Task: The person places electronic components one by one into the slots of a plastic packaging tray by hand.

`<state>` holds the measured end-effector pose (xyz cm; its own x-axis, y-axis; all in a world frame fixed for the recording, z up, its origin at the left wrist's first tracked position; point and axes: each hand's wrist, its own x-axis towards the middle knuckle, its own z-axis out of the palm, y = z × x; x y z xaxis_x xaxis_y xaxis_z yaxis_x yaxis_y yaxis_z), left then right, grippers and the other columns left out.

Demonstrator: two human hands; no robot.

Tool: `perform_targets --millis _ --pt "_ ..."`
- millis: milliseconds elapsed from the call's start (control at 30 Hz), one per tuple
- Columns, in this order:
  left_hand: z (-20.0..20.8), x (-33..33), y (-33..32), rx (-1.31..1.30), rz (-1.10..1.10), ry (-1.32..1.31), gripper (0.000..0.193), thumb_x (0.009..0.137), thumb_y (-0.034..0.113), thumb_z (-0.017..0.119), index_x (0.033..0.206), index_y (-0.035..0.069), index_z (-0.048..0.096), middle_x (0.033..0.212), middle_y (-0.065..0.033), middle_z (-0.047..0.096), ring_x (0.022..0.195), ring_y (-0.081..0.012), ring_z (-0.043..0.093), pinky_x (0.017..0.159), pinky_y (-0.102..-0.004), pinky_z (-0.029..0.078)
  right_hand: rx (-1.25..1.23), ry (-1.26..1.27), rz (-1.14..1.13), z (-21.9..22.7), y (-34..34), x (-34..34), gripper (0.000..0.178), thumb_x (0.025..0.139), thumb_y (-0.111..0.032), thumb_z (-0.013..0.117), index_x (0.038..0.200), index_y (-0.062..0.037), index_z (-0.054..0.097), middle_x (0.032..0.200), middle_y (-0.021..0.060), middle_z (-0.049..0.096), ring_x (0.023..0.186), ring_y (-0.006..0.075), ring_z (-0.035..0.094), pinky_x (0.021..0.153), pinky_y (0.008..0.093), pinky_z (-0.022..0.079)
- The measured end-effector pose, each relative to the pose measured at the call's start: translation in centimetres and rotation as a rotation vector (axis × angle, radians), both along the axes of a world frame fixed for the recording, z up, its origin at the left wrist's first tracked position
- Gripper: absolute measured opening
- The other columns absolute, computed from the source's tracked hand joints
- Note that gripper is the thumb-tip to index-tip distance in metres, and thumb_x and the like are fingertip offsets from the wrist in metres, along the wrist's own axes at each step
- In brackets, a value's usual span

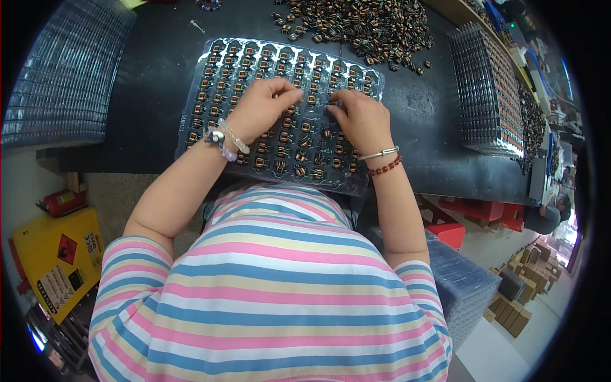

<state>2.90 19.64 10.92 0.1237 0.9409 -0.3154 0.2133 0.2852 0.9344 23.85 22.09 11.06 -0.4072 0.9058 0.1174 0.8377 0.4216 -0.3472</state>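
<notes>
A clear plastic tray (181, 143) lies on the dark table before me, its rows of pockets holding many small black coils (259, 162) with copper windings. Over the middle of the tray is my left hand (262, 107), thumb and forefinger pinched together; whatever may be between them is too small to make out. My right hand (364, 120) hovers over the tray's right part, fingers bent, with a small gap between thumb and forefinger and nothing visible in it. Just below its thumb, a loose-looking coil (326, 131) sits at an angle. Several lower coils lie tilted.
A large heap of loose coils (363, 28) covers the table's far side. Tall stacks of clear trays stand at left (70, 70) and right (487, 89), the right one holding coils. A red stool (445, 230) and more stacked trays (461, 280) are below the table at right.
</notes>
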Motion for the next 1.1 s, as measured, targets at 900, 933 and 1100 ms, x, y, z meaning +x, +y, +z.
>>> perform_targets --millis 900,933,1100 --pt "-1.9 4.6 4.5 1.037 -0.294 0.755 0.014 0.073 0.015 0.072 0.083 0.006 0.068 0.100 -0.0065 0.059 0.111 -0.0271 0.050 0.094 -0.0410 0.041 -0.815 1.697 -0.364 -0.7 0.5 4.2 0.019 0.096 -0.012 0.050 0.111 -0.0011 0.056 0.092 0.0116 0.064 0.048 0.0029 0.036 0.038 0.0148 0.025" --pt "-1.8 4.8 4.5 1.031 -0.276 0.769 0.013 0.072 0.014 0.070 0.081 0.004 0.067 0.096 -0.0070 0.061 0.108 -0.0274 0.051 0.094 -0.0406 0.042 -0.818 1.765 -0.328 -1.1 0.6 4.3 0.020 0.096 -0.016 0.052 0.109 -0.0015 0.056 0.094 0.0118 0.063 0.047 0.0024 0.035 0.037 0.0145 0.025" --pt "-2.1 5.4 3.7 1.032 -0.273 0.835 0.011 0.075 0.010 0.063 0.081 0.003 0.066 0.095 -0.0072 0.063 0.105 -0.0265 0.053 0.092 -0.0393 0.044 -0.705 1.747 -0.384 -1.9 0.8 4.4 0.016 0.094 -0.013 0.056 0.105 -0.0011 0.057 0.094 0.0108 0.062 0.048 0.0009 0.034 0.038 0.0134 0.024"
